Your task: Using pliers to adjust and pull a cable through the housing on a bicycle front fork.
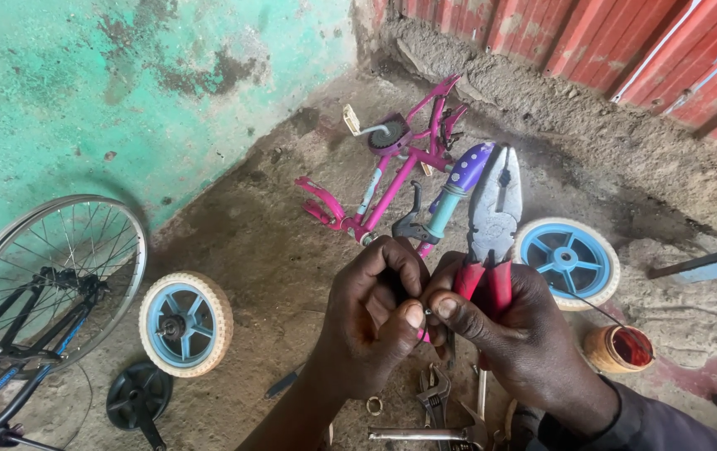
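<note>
In the head view, the left hand [373,313] is curling nearly closed, thumb and forefinger pinching a tiny metal piece [428,311] at the middle of the frame, while the right hand [500,326] is wrapping its palm and back fingers around the red handles of a pair of pliers [492,225], jaws pointing far and standing almost shut on nothing, and its thumb and forefinger are meeting the same small piece. Just beyond the hands, a purple and teal handlebar grip with a black brake lever [440,205] is sticking up. The work is looking well short of finished: the pink bicycle frame [392,171] is lying stripped on the floor farther off, one blue and cream wheel [185,323] is resting to the left, another [567,260] to the right, and spanners [434,418] are lying near. At the near right, a small orange tub [619,348] is standing open, holding what appears to be dark red grease.
</note>
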